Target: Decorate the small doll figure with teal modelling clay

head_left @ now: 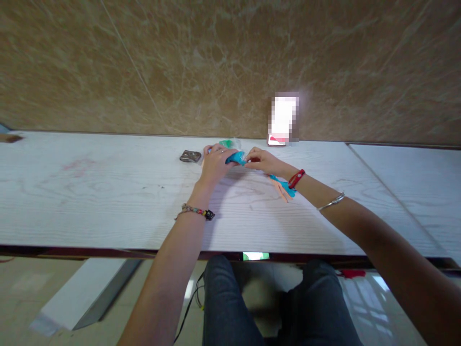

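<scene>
White tabletop (118,211) | left hand (215,163) clasps blue piece (236,157), likely steadying it | right hand (265,161) bunched beside it, pinch unclear

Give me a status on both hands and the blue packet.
Left hand holding blue packet. Right hand at its right end, contact unclear. Green packet close behind left hand.

The left hand (217,163) hides part of the blue lump (237,157). Whatever the right hand (266,161) touches is too small to tell. The phone screen (284,115) is blurred.
</scene>
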### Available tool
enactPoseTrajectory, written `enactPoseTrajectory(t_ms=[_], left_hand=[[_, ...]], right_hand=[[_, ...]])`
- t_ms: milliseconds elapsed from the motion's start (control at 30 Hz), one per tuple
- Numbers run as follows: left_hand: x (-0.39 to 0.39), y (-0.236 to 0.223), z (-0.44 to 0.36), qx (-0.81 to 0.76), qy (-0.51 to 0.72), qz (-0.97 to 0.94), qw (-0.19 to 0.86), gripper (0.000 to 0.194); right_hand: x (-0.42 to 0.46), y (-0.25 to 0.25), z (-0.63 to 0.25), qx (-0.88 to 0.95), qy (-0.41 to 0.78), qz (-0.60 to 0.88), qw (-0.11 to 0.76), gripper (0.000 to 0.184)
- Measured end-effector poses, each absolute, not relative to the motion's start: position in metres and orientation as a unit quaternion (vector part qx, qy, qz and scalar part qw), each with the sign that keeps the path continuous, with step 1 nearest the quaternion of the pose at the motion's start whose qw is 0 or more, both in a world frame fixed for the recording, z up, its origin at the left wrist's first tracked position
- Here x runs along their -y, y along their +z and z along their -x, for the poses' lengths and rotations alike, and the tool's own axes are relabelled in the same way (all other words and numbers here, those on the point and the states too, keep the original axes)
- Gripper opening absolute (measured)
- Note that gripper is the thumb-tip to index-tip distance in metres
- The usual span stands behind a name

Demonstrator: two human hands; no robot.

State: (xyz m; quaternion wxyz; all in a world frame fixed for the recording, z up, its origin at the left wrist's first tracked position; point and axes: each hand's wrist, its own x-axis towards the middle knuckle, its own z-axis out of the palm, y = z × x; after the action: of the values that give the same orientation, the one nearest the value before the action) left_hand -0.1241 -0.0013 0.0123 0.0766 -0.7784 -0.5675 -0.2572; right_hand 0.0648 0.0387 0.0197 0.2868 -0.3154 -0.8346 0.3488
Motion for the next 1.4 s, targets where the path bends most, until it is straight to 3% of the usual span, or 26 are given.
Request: enactPoseTrajectory(t_ms=[833, 1100, 1267, 1400], left_hand=[[-0.003, 0.009, 0.122, 0.576, -0.251, 0.777, 0.040, 0.027], [-0.004, 0.008, 0.123, 0.575, -0.233, 0.782, 0.051, 0.027], [-0.009, 0.005, 0.126, 0.582, -0.250, 0.773, 0.036, 0.032], [-0.012, 0.004, 0.127, 0.574, -0.269, 0.773, 0.011, 0.030]], right_hand=[[-0.030, 0.021, -0.064, 0.788, 0.433, 0.338, 0.278, 0.014], [-0.031, 0.031, -0.077, 0.837, 0.421, 0.315, 0.153, 0.010], [-0.038, 0.036, -0.091, 0.777, 0.439, 0.352, 0.283, 0.009], [-0.035, 0.040, -0.089, 0.730, 0.488, 0.352, 0.324, 0.008]])
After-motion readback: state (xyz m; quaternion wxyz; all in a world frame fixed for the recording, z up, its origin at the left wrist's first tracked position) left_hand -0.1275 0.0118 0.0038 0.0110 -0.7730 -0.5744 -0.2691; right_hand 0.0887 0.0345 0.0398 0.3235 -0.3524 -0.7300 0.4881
